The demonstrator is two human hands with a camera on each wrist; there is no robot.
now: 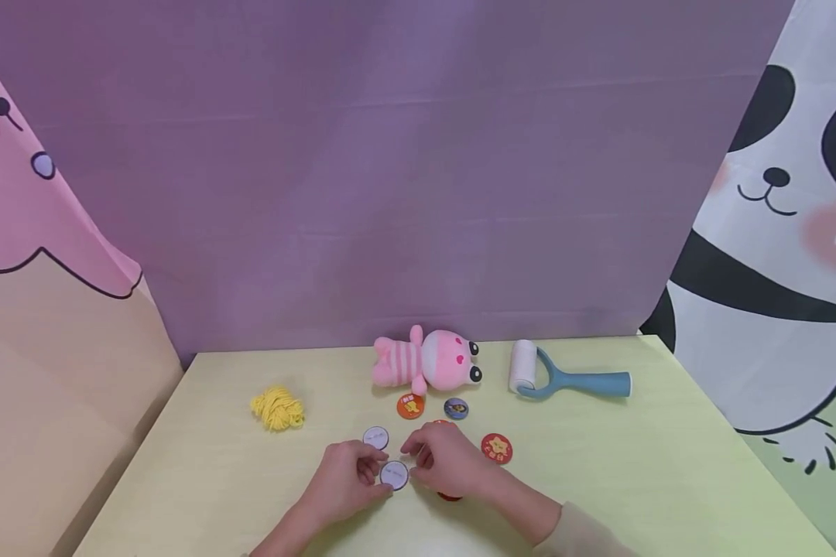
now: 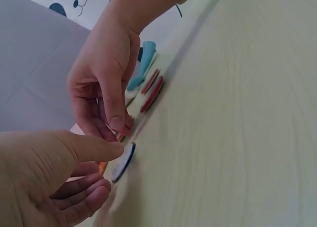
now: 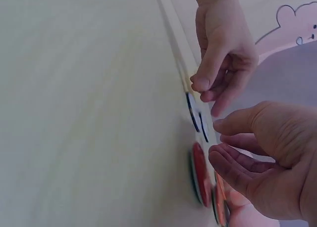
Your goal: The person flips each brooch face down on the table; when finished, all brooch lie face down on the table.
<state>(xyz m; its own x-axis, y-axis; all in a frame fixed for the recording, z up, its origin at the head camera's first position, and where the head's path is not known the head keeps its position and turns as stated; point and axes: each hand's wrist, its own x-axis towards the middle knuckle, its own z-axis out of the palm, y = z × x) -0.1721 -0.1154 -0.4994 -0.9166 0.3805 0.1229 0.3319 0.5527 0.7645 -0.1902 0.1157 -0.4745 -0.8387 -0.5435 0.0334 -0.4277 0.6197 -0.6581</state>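
In the head view my left hand [image 1: 344, 480] pinches the left edge of a round white-faced badge [image 1: 394, 475] with a dark rim, low over the table. The left wrist view shows the thumb on one edge of this badge [image 2: 124, 162] and fingertips close to the other. My right hand [image 1: 453, 460] hovers just right of it, fingers loosely bent, with nothing between them. Behind lies a second white-faced badge [image 1: 375, 438]. A red badge [image 1: 450, 497] is mostly hidden beneath my right hand, and another [image 1: 442, 422] peeks out beyond it.
Right of the hands lies a red star badge [image 1: 497, 449]. Farther back are an orange badge [image 1: 411, 406], a blue badge [image 1: 456, 408] and a pink plush toy [image 1: 404, 363]. Yellow yarn [image 1: 277, 408] sits left, a blue-handled lint roller [image 1: 592, 384] right. A purple curtain [image 1: 404, 193] borders the table [image 1: 634, 480].
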